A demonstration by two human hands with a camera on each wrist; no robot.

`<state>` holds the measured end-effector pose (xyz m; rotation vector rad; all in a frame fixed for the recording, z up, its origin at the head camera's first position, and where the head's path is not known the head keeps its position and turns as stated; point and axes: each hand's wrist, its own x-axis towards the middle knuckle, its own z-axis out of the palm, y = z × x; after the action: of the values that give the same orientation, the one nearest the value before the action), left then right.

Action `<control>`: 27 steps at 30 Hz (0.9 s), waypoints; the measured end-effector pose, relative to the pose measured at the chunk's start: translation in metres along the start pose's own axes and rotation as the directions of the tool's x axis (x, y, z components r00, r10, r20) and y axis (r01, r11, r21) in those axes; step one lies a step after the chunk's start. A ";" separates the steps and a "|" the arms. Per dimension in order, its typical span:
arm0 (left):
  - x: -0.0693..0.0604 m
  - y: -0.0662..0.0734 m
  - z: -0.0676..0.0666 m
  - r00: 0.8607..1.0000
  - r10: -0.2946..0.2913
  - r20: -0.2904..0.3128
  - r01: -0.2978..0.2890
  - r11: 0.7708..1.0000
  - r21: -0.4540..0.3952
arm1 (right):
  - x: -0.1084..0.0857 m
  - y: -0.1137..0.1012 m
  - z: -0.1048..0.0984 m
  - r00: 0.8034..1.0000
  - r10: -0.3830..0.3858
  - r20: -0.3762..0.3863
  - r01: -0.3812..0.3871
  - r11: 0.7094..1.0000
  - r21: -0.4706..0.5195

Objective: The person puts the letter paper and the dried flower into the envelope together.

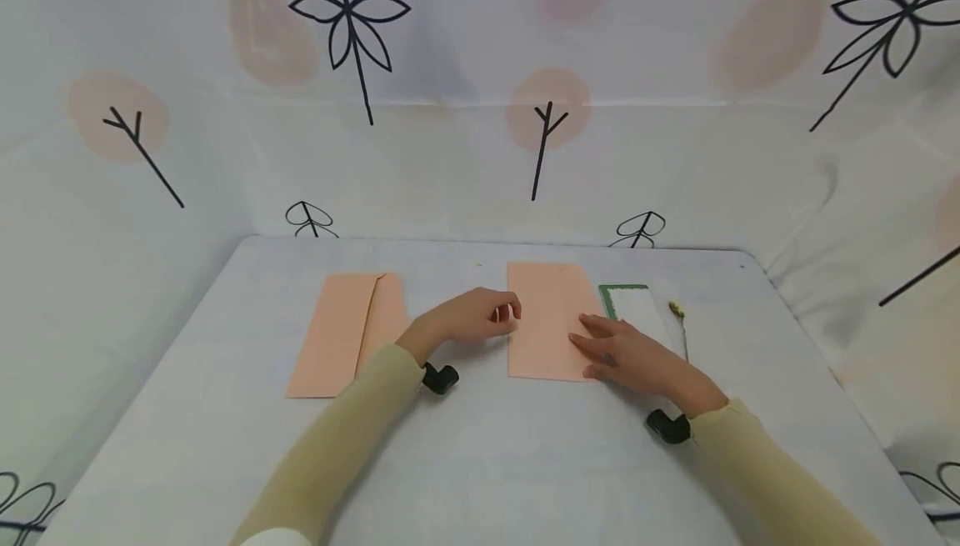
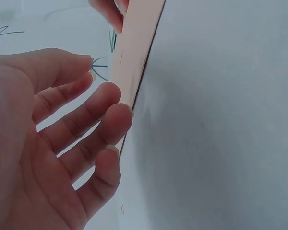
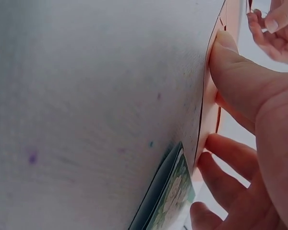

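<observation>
A pink paper piece, like an envelope, lies on the white table. At its left edge my left hand hovers or barely touches, fingers loosely bent and holding nothing; the left wrist view shows the fingertips beside the paper's edge. My right hand rests its fingertips on the right part of the same paper; in the right wrist view the thumb and fingers touch its surface. A green-bordered white card lies just right of it, partly behind the right hand.
A second pink envelope with a diagonal flap edge lies at the left, partly behind the left sleeve. A small yellow-topped dried flower lies right of the card. White cloth with drawn plants hangs behind the table.
</observation>
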<state>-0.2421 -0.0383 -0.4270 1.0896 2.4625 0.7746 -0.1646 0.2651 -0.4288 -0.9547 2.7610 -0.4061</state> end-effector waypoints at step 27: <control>0.052 0.014 0.022 0.992 -0.117 0.055 0.115 0.993 0.039 | 0.001 0.004 0.002 0.999 -0.041 -0.019 0.041 0.999 0.002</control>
<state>-0.2570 0.0159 -0.4404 0.9575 2.4751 0.6584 -0.1674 0.2668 -0.4316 -1.0129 2.7609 -0.4275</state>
